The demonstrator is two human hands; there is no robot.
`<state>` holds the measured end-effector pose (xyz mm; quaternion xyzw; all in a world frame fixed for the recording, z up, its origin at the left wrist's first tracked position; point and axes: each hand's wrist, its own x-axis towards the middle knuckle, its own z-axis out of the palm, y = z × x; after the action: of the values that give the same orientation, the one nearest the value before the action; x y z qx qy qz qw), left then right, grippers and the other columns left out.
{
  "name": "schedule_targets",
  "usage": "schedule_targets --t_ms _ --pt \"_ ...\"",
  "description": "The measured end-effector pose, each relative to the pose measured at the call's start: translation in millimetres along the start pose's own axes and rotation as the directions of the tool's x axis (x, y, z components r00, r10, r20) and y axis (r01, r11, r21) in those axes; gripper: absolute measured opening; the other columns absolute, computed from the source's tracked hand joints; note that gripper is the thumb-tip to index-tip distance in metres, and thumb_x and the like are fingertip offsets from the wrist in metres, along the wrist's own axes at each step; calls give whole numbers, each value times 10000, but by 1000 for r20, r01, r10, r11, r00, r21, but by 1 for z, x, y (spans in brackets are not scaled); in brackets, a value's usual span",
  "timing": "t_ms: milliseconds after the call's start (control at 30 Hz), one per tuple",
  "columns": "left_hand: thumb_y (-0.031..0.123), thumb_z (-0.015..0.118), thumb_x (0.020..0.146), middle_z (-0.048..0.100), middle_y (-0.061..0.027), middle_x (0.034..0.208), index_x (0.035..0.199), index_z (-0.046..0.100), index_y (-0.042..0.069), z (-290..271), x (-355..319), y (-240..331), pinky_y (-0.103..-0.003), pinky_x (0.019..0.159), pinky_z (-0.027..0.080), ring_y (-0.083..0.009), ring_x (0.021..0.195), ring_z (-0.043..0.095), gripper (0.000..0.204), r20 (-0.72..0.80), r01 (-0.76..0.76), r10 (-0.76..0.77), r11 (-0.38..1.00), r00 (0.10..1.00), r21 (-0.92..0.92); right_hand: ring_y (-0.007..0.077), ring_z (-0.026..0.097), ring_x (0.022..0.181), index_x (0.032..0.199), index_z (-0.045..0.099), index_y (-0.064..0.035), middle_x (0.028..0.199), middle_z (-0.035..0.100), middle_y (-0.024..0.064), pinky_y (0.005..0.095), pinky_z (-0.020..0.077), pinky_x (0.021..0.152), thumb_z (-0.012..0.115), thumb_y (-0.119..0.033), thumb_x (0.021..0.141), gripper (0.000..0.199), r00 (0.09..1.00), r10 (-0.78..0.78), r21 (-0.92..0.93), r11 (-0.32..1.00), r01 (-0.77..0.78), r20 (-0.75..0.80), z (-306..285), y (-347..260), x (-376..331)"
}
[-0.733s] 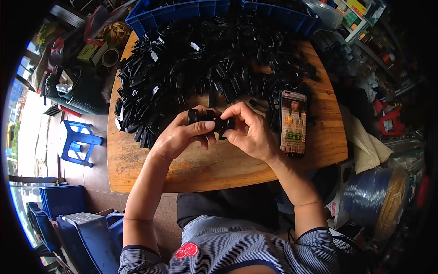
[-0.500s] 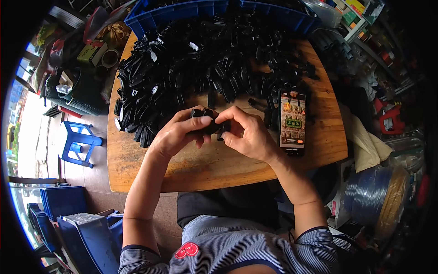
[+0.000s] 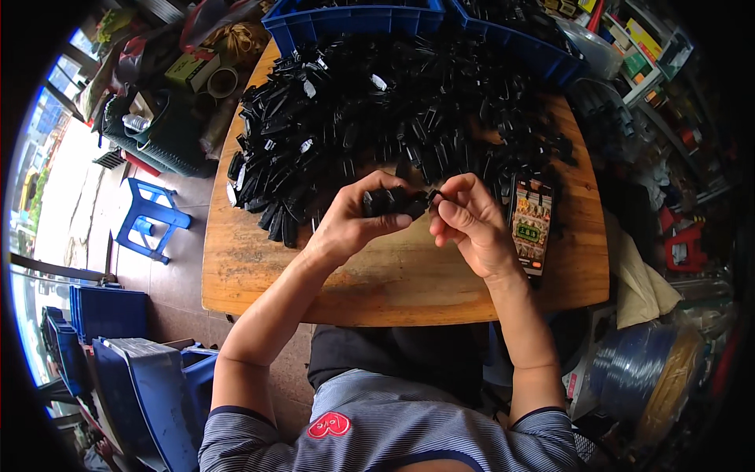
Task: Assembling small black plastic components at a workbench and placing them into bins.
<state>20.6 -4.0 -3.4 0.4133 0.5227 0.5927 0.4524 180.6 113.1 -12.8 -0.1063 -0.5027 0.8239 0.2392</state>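
My left hand [image 3: 346, 226] is closed around a few black plastic pieces [image 3: 383, 202], held over the near part of the wooden table [image 3: 393, 287]. Its thumb lies along the near side of them. Just to the right, my right hand [image 3: 478, 228] pinches a small black plastic piece [image 3: 432, 197] between thumb and finger, at the end of the bunch. Whether that piece touches the others is too small to tell. Beyond both hands spreads a big heap of black plastic pieces [image 3: 370, 102], mostly long and narrow, covering the far part of the table.
A lit phone [image 3: 532, 230] lies right of my right hand. Blue crates [image 3: 354, 22] stand along the table's far edge. A blue stool [image 3: 149, 219] is on the floor to the left. At the right are a cloth [image 3: 641, 295] and a wrapped spool [image 3: 629, 370].
My hands have drawn slightly apart, and the right one's fingers have lifted and spread from the bunch, keeping a pinch on the small piece. The whole view has shifted a little.
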Motion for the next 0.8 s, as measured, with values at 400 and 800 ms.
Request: schedule_targets --t_ms 400,800 --pt "58 699 774 610 -16 916 978 590 28 3 -7 -7 -217 747 447 -77 837 550 234 -89 -171 178 981 980 88 128 587 546 897 498 -99 696 585 51 260 499 460 616 -203 865 160 984 180 81 980 -180 10 2 7 -2" --pt "186 687 813 614 -34 784 1026 561 -13 4 3 -10 -240 688 472 -91 737 572 317 13 34 -33 989 999 -145 101 582 817 1083 532 -28 1001 565 56 238 489 719 575 -235 897 282 990 -136 -316 941 122 -22 13 6 3"
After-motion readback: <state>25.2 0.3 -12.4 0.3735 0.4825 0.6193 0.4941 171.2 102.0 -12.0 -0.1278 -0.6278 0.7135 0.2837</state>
